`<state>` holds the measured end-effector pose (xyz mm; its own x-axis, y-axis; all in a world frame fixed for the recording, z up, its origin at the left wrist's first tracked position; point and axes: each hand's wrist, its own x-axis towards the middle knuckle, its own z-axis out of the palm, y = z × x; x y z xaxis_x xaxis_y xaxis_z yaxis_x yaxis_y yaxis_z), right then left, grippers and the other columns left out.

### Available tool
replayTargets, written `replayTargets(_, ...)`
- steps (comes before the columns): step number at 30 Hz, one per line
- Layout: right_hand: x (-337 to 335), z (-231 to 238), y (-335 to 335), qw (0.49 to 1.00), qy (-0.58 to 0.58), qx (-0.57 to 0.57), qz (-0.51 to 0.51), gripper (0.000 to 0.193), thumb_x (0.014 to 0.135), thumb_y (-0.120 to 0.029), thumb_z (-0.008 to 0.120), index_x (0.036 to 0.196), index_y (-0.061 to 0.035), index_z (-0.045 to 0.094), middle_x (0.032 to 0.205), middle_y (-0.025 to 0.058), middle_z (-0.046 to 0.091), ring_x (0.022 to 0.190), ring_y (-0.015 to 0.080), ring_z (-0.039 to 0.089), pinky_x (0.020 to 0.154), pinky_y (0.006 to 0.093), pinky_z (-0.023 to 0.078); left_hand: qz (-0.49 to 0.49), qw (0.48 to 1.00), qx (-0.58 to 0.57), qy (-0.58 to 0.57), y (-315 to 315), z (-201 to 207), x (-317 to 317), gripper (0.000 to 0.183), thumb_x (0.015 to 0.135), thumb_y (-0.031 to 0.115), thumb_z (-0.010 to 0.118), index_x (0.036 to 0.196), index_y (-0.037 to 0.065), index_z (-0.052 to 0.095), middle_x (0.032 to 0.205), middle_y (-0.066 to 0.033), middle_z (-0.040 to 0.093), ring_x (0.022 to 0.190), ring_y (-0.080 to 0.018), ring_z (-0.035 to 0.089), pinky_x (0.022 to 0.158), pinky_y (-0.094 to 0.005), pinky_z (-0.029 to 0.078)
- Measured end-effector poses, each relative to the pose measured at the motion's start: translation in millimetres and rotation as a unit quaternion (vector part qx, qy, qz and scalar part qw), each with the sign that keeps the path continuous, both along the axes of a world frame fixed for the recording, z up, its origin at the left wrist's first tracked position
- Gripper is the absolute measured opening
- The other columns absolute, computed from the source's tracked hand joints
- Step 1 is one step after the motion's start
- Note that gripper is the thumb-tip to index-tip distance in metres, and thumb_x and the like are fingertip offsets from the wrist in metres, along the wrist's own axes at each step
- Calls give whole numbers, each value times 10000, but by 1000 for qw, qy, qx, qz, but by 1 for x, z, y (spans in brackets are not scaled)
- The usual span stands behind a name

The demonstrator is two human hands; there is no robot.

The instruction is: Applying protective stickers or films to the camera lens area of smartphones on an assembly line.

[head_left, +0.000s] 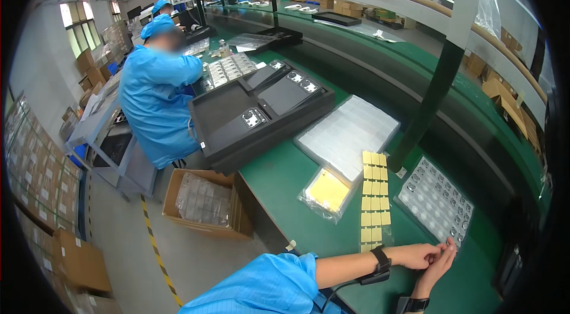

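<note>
My left hand [419, 256], a black band on its wrist, has its fingers curled closed and meets the other hand. My right hand [438, 269] comes up from below with its fingers drawn together. Whatever lies between the fingertips is too small to make out. Both hands are over the near corner of a clear plastic tray [425, 200] with rows of round pockets; dark ring-shaped parts sit in several of them. Left of the tray lies a strip sheet of yellow square pads [375, 187]. A bag of yellow sheets [328, 190] is beside it.
A white tray stack [350, 130] lies behind the yellow pads on the green table [279, 195]. Farther left stands a black case [225, 118] with dark panels. A grey post [427, 100] rises behind the trays. A co-worker in blue [155, 100] sits at the left.
</note>
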<state>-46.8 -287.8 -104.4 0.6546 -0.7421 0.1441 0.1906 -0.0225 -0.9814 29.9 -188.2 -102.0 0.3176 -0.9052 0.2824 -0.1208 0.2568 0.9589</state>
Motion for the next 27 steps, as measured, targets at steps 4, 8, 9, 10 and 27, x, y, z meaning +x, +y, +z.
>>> replayTargets(4,-5,5,2,1000,10,8,-4,410,1030,-337,385,1191,6,543,915,13,509,720,54,489,588,185,401,9,999,43,22,4,6,-2,192,795,-3,531,982,30,559,846,-41,579,773,-147,545,701,-284,442)
replayTargets(8,-8,15,0,999,12,13,-26,427,1024,-353,399,1169,14,562,940,36,526,802,74,515,662,186,432,58,994,87,-21,1,20,-9,178,803,22,554,977,51,572,827,-35,607,760,-169,581,690,-304,455)
replayTargets(9,-7,17,2,1000,15,15,-22,427,1024,-353,399,1169,14,562,940,36,526,802,74,515,662,186,432,62,994,89,-19,1,16,-8,178,803,22,554,977,51,572,827,-35,607,760,-169,581,690,-304,455)
replayTargets(10,-6,20,4,999,26,3,-19,426,1022,-356,406,1161,14,566,938,37,530,796,73,513,655,186,427,62,996,67,-14,0,8,-6,178,804,28,558,979,55,572,825,-34,606,759,-172,582,688,-308,456)
replayTargets(27,-3,-11,-21,996,44,-70,-13,417,1028,-348,404,1067,28,580,883,41,541,745,89,506,624,208,417,80,991,94,-57,-2,5,-4,203,795,66,571,997,51,565,859,-96,647,802,-281,629,696,-387,476)
